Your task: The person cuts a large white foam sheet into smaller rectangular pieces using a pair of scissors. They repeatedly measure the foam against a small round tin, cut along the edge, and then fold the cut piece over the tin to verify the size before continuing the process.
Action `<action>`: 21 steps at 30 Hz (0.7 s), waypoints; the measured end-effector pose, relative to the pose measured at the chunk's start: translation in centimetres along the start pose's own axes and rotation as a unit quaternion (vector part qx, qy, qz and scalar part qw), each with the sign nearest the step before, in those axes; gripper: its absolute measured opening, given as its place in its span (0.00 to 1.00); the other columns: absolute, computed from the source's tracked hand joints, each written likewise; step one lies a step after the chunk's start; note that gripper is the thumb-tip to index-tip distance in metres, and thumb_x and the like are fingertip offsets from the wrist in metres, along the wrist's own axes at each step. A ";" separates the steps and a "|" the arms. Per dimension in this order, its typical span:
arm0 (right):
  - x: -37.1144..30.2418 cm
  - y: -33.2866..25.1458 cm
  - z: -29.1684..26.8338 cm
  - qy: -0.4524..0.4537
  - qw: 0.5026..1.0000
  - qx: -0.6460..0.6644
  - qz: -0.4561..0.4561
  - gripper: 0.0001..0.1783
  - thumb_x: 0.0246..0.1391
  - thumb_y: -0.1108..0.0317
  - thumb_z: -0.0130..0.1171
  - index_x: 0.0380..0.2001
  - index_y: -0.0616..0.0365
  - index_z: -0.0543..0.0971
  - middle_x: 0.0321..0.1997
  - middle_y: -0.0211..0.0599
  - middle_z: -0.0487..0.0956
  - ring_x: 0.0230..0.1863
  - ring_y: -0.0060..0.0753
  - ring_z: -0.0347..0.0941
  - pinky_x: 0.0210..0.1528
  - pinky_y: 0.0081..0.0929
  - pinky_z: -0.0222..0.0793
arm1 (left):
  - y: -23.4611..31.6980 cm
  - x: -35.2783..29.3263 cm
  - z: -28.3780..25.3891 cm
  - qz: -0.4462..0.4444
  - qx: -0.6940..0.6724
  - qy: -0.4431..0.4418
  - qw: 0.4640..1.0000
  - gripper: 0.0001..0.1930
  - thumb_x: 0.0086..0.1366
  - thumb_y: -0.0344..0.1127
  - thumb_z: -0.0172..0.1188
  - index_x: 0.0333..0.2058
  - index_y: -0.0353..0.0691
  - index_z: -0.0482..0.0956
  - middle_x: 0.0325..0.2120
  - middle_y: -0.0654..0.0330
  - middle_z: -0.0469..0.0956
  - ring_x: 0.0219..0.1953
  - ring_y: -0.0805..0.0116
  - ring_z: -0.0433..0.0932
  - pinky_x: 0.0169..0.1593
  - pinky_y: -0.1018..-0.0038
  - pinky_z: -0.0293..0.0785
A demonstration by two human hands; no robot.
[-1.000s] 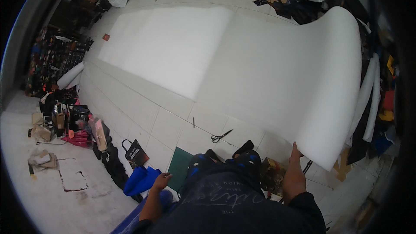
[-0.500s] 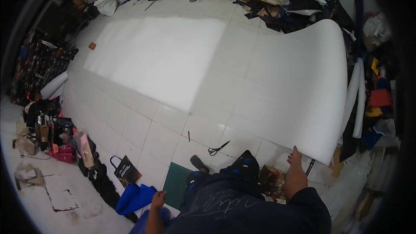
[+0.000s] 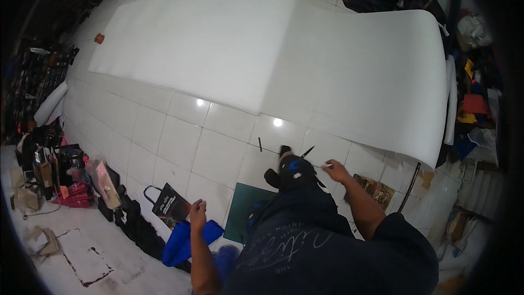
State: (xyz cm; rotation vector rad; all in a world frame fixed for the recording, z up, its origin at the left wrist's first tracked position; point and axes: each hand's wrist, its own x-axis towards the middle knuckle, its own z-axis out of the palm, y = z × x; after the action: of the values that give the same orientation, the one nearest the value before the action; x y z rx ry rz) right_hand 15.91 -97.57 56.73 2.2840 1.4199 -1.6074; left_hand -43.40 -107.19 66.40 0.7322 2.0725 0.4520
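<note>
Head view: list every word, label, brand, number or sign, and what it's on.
Shirt: pale lettering, large script with small capitals; wording not copied here.
Black bag: pale lettering on its front; small, wording not copied.
Left-side clutter: any marks too small or blurred to read.

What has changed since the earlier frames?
The right hand has come off the near edge of the white sheet and moved left; whether it holds something is unclear. A leg now hides most of the scissors. The green mat and black bag stayed put.
</note>
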 end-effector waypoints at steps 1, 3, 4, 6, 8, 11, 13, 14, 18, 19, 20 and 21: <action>-0.9 -3.5 0.8 -0.041 0.999 -0.001 -0.032 0.35 0.54 0.43 0.61 0.54 0.60 0.73 0.49 0.51 0.80 0.50 0.48 0.77 0.53 0.38 0.71 | 0.4 1.6 0.9 0.020 0.008 -0.016 1.000 0.24 0.65 0.46 0.58 0.54 0.36 0.74 0.36 0.58 0.79 0.33 0.72 0.75 0.34 0.75 0.72; -1.1 -9.8 3.0 -0.096 0.993 -0.020 -0.060 0.36 0.53 0.42 0.61 0.55 0.58 0.73 0.50 0.48 0.80 0.51 0.47 0.76 0.53 0.38 0.70 | -0.1 5.2 2.3 0.039 0.046 -0.034 0.998 0.22 0.66 0.45 0.59 0.53 0.37 0.75 0.37 0.51 0.81 0.38 0.62 0.78 0.44 0.69 0.74; -1.1 -12.6 3.4 -0.102 0.992 -0.030 -0.074 0.36 0.52 0.41 0.61 0.55 0.57 0.73 0.49 0.48 0.79 0.51 0.47 0.76 0.53 0.37 0.70 | 0.9 6.6 3.9 -0.003 0.060 -0.075 0.995 0.23 0.65 0.47 0.59 0.53 0.39 0.75 0.38 0.50 0.81 0.39 0.60 0.79 0.45 0.67 0.74; -0.3 -16.7 4.7 -0.107 0.989 -0.007 -0.106 0.35 0.51 0.41 0.62 0.53 0.57 0.74 0.50 0.47 0.78 0.52 0.47 0.75 0.54 0.38 0.70 | 5.2 7.0 6.3 0.010 0.063 -0.161 0.985 0.23 0.64 0.50 0.60 0.52 0.42 0.75 0.39 0.47 0.81 0.42 0.56 0.80 0.47 0.65 0.75; 1.4 -21.5 7.1 -0.163 0.952 -0.087 -0.246 0.35 0.50 0.41 0.62 0.52 0.56 0.76 0.51 0.48 0.77 0.53 0.48 0.73 0.54 0.40 0.70 | 1.8 8.3 7.0 0.173 0.222 -0.235 0.930 0.22 0.64 0.50 0.59 0.51 0.42 0.75 0.41 0.46 0.80 0.43 0.50 0.79 0.49 0.60 0.75; 1.1 -28.2 7.0 -0.227 0.891 -0.257 -0.297 0.24 0.52 0.46 0.61 0.43 0.54 0.80 0.46 0.48 0.78 0.50 0.52 0.74 0.51 0.43 0.70 | 9.9 6.7 5.1 0.201 0.355 -0.280 0.869 0.20 0.64 0.47 0.58 0.49 0.41 0.76 0.41 0.44 0.79 0.44 0.44 0.78 0.51 0.56 0.72; 1.8 -30.3 8.1 -0.268 0.872 -0.302 -0.276 0.21 0.56 0.47 0.59 0.39 0.54 0.80 0.45 0.48 0.78 0.49 0.52 0.74 0.50 0.45 0.70 | 11.7 7.9 3.6 0.190 0.353 -0.307 0.863 0.18 0.64 0.46 0.57 0.47 0.40 0.76 0.40 0.44 0.79 0.44 0.43 0.77 0.51 0.56 0.72; 1.7 -31.0 8.7 -0.248 0.883 -0.296 -0.267 0.18 0.60 0.51 0.54 0.35 0.54 0.79 0.43 0.46 0.78 0.47 0.51 0.74 0.47 0.44 0.70 | 11.8 9.0 2.9 0.164 0.314 -0.339 0.872 0.18 0.64 0.46 0.57 0.46 0.40 0.77 0.40 0.44 0.79 0.44 0.44 0.77 0.50 0.57 0.71; 1.1 -33.8 8.6 -0.478 0.841 -0.144 -0.209 0.20 0.61 0.52 0.51 0.43 0.57 0.78 0.43 0.46 0.78 0.44 0.46 0.75 0.46 0.41 0.69 | 10.6 13.1 0.4 0.178 0.164 -0.558 0.794 0.14 0.65 0.40 0.54 0.44 0.39 0.77 0.39 0.49 0.78 0.46 0.54 0.76 0.49 0.64 0.71; 1.8 -32.6 10.2 -0.537 0.805 -0.124 -0.221 0.20 0.62 0.53 0.50 0.45 0.58 0.77 0.43 0.46 0.78 0.44 0.44 0.75 0.46 0.40 0.69 | 9.7 14.3 1.2 0.222 0.140 -0.624 0.736 0.14 0.65 0.40 0.54 0.44 0.39 0.77 0.38 0.51 0.78 0.45 0.57 0.76 0.48 0.65 0.71; 2.3 -31.5 11.8 -0.591 0.766 -0.098 -0.234 0.21 0.63 0.53 0.49 0.46 0.59 0.76 0.44 0.46 0.78 0.44 0.43 0.75 0.47 0.39 0.69 | 8.9 15.5 1.4 0.257 0.111 -0.683 0.675 0.14 0.65 0.39 0.54 0.44 0.39 0.77 0.37 0.52 0.78 0.44 0.60 0.76 0.48 0.66 0.71; 2.9 -31.5 12.9 -0.610 0.770 -0.096 -0.159 0.21 0.63 0.54 0.49 0.47 0.60 0.76 0.44 0.46 0.78 0.44 0.42 0.75 0.47 0.38 0.69 | 8.4 17.6 2.9 0.342 0.069 -0.716 0.605 0.14 0.65 0.39 0.53 0.45 0.38 0.76 0.37 0.53 0.78 0.42 0.62 0.75 0.47 0.67 0.71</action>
State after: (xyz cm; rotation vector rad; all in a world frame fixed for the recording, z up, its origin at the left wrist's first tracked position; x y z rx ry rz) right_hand -14.44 -83.19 62.88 0.4733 1.3800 -2.1501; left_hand -46.14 -89.31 58.60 1.3471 0.2261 -0.0213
